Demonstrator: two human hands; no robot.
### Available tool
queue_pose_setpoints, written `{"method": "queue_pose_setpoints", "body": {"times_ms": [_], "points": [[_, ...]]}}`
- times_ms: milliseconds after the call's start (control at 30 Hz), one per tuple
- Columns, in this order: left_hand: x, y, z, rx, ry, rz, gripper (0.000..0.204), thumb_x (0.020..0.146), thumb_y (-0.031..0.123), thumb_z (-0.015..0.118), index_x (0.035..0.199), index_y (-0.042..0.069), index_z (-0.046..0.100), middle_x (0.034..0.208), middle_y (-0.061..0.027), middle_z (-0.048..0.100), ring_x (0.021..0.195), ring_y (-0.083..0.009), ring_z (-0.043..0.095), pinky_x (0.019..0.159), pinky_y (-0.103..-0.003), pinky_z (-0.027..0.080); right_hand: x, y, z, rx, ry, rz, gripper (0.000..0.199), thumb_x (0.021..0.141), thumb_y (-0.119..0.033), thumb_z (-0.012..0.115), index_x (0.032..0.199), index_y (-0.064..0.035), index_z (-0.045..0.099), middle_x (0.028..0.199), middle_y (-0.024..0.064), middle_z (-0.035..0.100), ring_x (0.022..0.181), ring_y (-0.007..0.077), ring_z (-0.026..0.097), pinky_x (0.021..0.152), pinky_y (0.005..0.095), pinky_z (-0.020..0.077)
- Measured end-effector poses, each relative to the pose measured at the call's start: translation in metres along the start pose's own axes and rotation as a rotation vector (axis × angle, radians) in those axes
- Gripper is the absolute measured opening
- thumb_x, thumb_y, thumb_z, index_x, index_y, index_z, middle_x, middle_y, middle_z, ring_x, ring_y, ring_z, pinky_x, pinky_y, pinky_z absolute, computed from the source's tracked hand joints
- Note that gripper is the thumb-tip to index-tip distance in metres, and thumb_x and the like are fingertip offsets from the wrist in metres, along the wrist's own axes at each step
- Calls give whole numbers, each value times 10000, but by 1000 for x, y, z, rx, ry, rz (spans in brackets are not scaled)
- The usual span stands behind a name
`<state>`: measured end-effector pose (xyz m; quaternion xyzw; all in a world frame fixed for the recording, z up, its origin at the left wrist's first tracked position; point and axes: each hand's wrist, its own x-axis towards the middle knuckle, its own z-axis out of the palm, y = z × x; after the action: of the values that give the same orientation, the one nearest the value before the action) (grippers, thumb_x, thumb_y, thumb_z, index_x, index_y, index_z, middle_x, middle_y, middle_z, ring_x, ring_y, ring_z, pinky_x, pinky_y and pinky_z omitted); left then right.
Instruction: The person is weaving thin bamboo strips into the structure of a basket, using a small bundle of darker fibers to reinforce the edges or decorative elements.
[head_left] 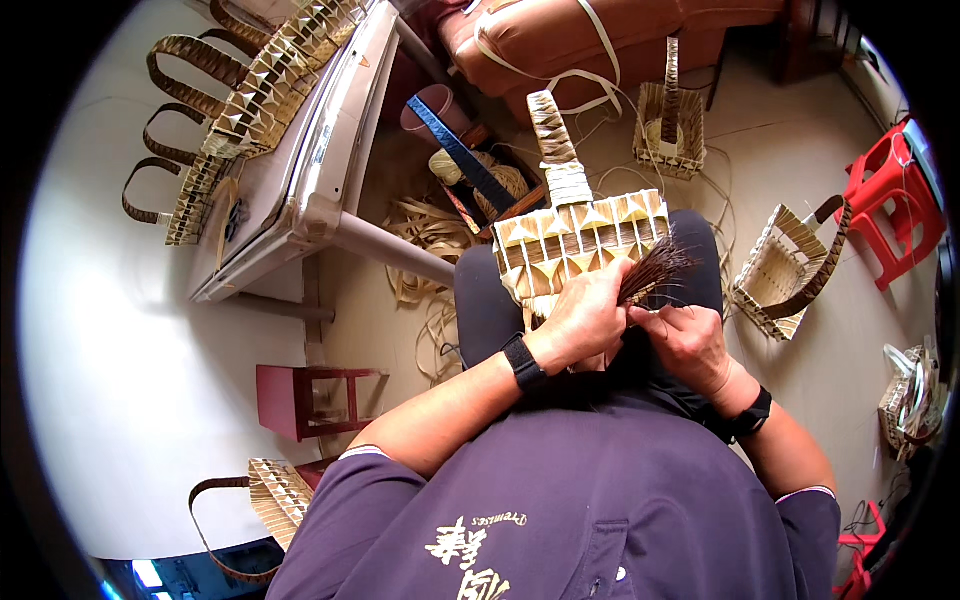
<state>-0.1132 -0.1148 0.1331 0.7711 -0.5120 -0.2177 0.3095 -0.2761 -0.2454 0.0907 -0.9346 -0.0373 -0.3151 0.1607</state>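
Observation:
A woven basket [578, 240] of tan and pale strips rests across my lap on dark trousers. Its handle [552, 135] points away from me and is wrapped with pale strips at the base. My left hand [585, 315] lies over the basket's near right side, closed around a bundle of dark brown fibres [660, 272] whose loose ends fan out to the right. Close beside it, my right hand [690, 345] has thumb and fingers pinched together just below the bundle. What sits in that pinch is too small to make out.
Several handled baskets [262, 105] stand on the table [325, 130] at far left. Others sit on the floor, including one at right [775, 270] and one ahead [670, 130]. Loose strips [410, 240] lie by a box with a twine ball [505, 180]. Red plastic stools [895, 200] stand far right.

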Motion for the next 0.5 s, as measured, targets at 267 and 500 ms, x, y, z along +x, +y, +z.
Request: {"method": "queue_pose_setpoints", "body": {"times_ms": [267, 500], "points": [[1, 0, -6, -40, 28, 65, 363, 820, 28, 675, 1171, -33, 610, 965, -314, 691, 969, -499, 664, 837, -537, 533, 0, -9, -1, -21, -82, 68, 365, 829, -63, 665, 1193, -71, 686, 769, 48, 644, 643, 225, 656, 561, 348, 531], [-7, 4, -12, 37, 14, 40, 208, 834, 56, 693, 998, -32, 599, 885, -303, 672, 904, -503, 645, 755, -523, 513, -1, -13, 4, 33, -62, 85, 358, 837, -50, 651, 1194, -58, 676, 763, 50, 640, 636, 222, 654, 565, 347, 535]]}}
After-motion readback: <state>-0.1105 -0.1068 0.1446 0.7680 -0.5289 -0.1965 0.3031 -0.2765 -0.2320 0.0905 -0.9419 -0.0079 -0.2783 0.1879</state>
